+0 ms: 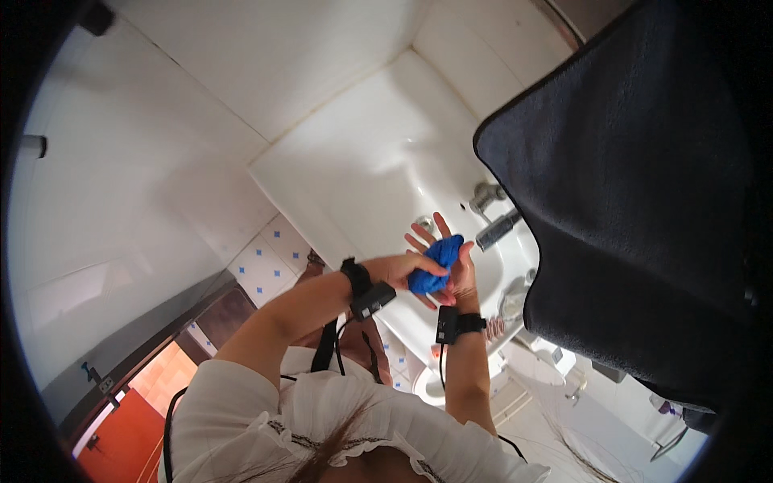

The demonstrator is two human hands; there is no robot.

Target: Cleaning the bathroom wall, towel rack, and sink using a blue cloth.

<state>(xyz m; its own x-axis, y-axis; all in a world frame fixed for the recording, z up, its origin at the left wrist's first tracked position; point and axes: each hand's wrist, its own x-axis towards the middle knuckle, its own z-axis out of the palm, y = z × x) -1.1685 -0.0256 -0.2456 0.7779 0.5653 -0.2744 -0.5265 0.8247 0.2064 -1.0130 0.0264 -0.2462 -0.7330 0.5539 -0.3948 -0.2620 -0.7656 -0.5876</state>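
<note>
A bunched blue cloth (431,264) is gripped in my left hand (401,269), whose thumb lies over it. Beneath and beside the cloth, my right hand (461,280) has its palm turned up and its fingers stretched out. The cloth presses against that palm and hides part of it. Both hands are over a white basin (354,193), close to its metal drain (425,224). A grey metal tap (498,229) points toward my right hand from the right. Each of my wrists wears a black strap with a small box.
A large dark towel (628,185) hangs on the right and covers part of the basin's edge and wall. White tiled walls (161,137) enclose the left side. Below is a floor with small blue squares (262,262). A white toilet (429,386) stands near my right forearm.
</note>
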